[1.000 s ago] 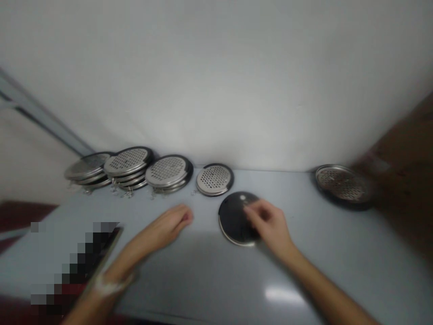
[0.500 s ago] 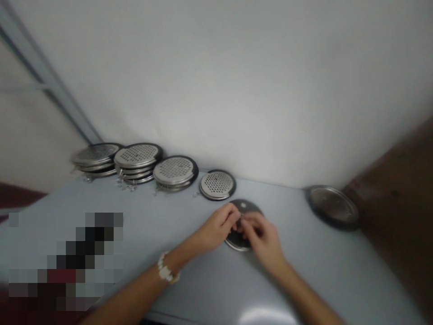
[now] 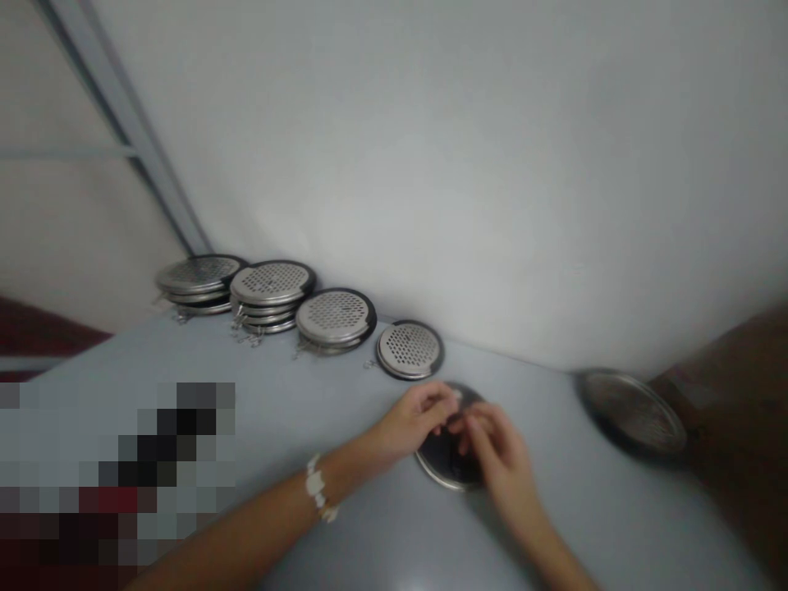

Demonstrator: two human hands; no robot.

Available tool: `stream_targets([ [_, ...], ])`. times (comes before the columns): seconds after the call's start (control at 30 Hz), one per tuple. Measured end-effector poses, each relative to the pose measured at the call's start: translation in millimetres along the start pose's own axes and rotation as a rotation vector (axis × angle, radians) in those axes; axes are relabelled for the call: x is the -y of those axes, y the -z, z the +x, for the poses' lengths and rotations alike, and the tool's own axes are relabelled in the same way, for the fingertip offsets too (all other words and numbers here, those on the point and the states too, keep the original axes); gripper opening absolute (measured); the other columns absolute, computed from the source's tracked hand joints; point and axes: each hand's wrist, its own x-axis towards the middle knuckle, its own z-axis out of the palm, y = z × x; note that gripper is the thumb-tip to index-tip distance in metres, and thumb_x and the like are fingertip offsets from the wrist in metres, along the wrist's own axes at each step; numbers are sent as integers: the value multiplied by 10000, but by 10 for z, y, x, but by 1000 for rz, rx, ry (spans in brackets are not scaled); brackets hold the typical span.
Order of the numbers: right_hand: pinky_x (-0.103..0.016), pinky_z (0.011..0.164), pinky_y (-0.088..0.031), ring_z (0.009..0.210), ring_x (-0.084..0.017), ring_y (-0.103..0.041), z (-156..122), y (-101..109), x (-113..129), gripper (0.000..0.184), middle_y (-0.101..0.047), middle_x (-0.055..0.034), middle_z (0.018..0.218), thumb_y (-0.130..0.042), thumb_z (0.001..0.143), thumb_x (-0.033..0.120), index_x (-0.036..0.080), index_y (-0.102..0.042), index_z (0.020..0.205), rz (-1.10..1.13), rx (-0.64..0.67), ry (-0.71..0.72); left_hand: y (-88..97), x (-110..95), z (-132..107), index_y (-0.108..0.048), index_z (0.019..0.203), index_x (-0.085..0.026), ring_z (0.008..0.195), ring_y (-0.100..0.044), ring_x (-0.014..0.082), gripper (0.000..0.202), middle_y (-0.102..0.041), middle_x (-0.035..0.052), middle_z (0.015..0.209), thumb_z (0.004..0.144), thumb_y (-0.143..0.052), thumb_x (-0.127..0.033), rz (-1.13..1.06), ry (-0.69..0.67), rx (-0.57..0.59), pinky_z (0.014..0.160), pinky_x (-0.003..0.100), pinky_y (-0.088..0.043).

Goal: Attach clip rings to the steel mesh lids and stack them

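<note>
Silver discs [image 3: 274,281] lie beyond curled hands [image 3: 422,417] [image 3: 505,451], contents unclear, partly hiding a black disc [image 3: 444,461].

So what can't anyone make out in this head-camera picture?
All in the head view:
Whether the left hand or right hand holds anything: fingers hide it.
Part of the black disc: covered by both hands.
The pattern on the far-right disc: blurred.
Whatever is at lower left: hidden by pixel blocks.
Right forearm: cut by bottom edge.
</note>
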Motion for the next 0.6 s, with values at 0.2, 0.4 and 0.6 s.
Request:
stream_targets([
  [0.2,-268,605,-510,616,-156,-623,79,-4,61,293,-729,-52,758,-633,902,455,172,-675,961,-33,23,-7,38,51,-13,-558,859,-143,594,-487,84,412,-547,-26,704,838,-681,-535,-46,-41,70,599,226,-378],
  [0.4,-247,604,-506,592,-140,-617,238,-98,201,304,-690,-17,646,-702,844,472,175,-657,791,114,115,-51,79,65,3,-523,896,-160,595,-531,92,381,-573,-23,696,861,-669,-510,-85,-89,40,581,222,-407],
  [0.6,-239,534,-501,523,-133,-590,252,-114,164,358,-662,-2,586,-724,799,527,183,-632,754,129,58,-74,48,27,-28,-531,914,-156,646,-590,122,325,-616,3,705,905,-610,-471,-6,-131,60,606,233,-448],
])
